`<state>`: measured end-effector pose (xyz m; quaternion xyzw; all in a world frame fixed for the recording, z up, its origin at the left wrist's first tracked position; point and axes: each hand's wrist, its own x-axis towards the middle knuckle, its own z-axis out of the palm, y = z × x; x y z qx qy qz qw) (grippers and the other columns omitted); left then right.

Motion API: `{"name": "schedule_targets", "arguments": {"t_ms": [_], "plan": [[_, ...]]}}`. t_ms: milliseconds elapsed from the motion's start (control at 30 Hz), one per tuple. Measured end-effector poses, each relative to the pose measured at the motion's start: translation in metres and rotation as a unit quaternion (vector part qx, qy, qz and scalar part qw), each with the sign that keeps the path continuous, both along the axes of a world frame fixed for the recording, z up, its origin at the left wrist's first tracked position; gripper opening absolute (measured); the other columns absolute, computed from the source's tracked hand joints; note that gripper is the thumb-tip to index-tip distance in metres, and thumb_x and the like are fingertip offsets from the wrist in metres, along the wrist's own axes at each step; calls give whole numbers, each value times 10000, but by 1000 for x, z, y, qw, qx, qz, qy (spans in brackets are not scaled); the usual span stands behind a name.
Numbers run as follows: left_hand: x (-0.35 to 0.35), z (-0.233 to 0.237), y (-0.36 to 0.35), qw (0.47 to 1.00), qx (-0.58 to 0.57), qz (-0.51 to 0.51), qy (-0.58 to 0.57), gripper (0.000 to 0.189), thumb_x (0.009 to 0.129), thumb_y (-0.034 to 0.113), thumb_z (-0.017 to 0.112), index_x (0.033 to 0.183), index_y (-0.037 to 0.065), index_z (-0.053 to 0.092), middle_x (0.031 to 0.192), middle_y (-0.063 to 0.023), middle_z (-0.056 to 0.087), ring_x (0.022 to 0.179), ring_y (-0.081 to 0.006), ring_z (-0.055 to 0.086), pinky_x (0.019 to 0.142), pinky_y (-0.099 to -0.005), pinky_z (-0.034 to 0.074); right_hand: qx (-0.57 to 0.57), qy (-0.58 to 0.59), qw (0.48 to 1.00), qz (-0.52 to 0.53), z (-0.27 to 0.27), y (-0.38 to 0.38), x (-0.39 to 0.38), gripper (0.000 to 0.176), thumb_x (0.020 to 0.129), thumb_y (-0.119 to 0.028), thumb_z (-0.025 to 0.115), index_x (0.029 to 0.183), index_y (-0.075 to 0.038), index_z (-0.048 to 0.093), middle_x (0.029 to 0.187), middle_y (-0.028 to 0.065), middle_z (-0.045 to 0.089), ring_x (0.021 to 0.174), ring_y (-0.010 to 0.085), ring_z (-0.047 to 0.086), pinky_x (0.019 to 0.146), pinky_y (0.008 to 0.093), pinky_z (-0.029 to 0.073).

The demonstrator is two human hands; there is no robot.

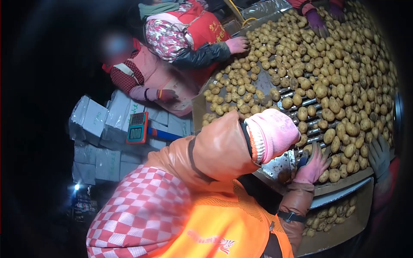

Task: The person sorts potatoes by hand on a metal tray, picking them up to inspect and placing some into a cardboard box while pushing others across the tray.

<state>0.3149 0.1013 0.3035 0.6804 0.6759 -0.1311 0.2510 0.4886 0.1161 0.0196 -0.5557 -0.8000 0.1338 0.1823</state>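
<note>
My right hand, grey glove, fingers spread and clamped on nothing, is at the potatoes on the roller bed's near edge. Left hand is out of view. The potatoes look firm, dusty, light and prone to roll, so I'd pinch one across the middle. A co-worker's pink glove is nearby.

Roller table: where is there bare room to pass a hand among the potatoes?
Bare rollers show in the middle, between the small potatoes at left and the dense heap at right. A bare metal patch lies beside the pink glove. Elsewhere crowded.
</note>
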Motion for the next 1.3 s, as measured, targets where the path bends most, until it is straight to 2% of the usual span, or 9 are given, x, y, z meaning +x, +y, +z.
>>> {"name": "schedule_targets", "arguments": {"t_ms": [67,167,267,333,533,867,1067,1133,1300], "plan": [[2,-31,7,997,20,-76,23,172,890,218,620,955,116,742,740,-145,691,745,-337,701,679,-445,547,-1,-5,1000,0,-12,6,1,492,955,-338,534,1427,-201,516,1443,53,522,1482,317,294,1229,557,145],[7,-63,22,994,-26,-110,-4,207,889,176,626,1061,153,740,820,-158,708,815,-375,700,728,-469,553,-109,-78,991,-1,-4,3,2,1084,476,-311,933,1451,-241,466,1469,-7,502,1472,283,313,1230,531,163],[-27,-139,35,996,-4,-79,27,445,912,307,671,1323,145,615,1038,-221,702,996,-411,669,856,-472,539,-11,67,998,-17,-30,9,-21,604,748,-45,625,1341,-150,585,1414,47,543,1444,326,336,1214,548,192],[-49,-196,26,997,26,-30,61,643,852,423,740,1397,141,546,1370,-213,574,1247,-409,552,1050,-492,441,-14,96,995,-13,-27,18,-31,573,756,-25,614,1314,-152,608,1358,45,578,1411,305,377,1216,541,199],[-129,-304,6,972,211,-36,101,868,803,524,756,1485,89,443,1541,-279,353,1417,-434,360,1180,-573,244,13,74,996,-42,-23,39,-60,526,853,-148,621,1373,-214,584,1371,23,573,1392,285,409,1192,517,235],[-148,-301,-7,964,265,-13,25,772,844,533,711,1479,164,472,1509,-273,398,1402,-429,386,1164,-620,228,47,-52,997,-18,-11,36,-80,549,889,-342,651,1423,-270,546,1369,24,584,1391,289,413,1192,551,216],[-161,-295,-12,968,249,-2,20,679,857,485,678,1432,171,498,1508,-226,413,1407,-392,389,1188,-621,183,-73,-190,979,2,15,-7,-117,600,795,-136,668,1380,-225,567,1400,58,558,1422,302,387,1200,537,215],[-168,-268,-20,985,172,14,-19,682,860,463,678,1451,181,487,1524,-205,404,1415,-373,387,1191,-615,182,-33,-18,999,28,-12,-45,-140,698,736,-96,679,1407,-227,540,1441,98,518,1437,309,372,1205,539,227],[-196,-253,-81,977,188,43,-92,593,863,381,681,1414,216,536,1487,-198,457,1410,-365,399,1190,-631,168,-120,-50,984,125,-10,-74,-144,736,721,-92,670,1430,-224,524,1452,84,517,1416,335,405,1219,527,238]]}}
